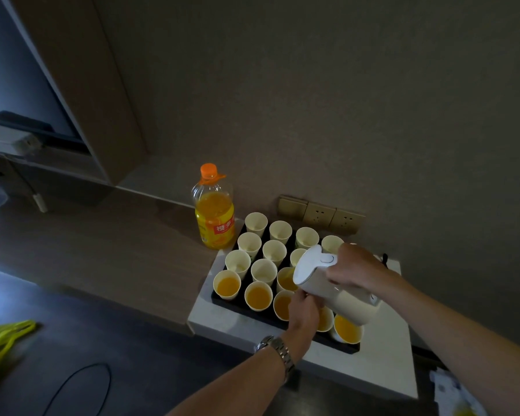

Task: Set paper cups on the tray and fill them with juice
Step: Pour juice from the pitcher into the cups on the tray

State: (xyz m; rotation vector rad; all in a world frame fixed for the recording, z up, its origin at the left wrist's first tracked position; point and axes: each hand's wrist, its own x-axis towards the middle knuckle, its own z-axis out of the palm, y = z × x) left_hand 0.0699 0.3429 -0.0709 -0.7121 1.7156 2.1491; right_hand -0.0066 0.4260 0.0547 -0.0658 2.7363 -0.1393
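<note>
Wall sockets (321, 214) mounted above the worktop (102, 235). Yellow-green plastic bag (0, 343) at the worktop's near left edge; black cable (81, 382) looped just right of the bag

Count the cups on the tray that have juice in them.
6 show juice: four along the near row of the tray, one at its right corner, one under the kettle spout. Hands may hide more.

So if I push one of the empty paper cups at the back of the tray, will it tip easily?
Probably yes. The empty cup looks tall, thin-walled and holds nothing, so likely very light. Its neighbours on the tray stand close and may catch it. It would probably crush under a hard grip.
</note>
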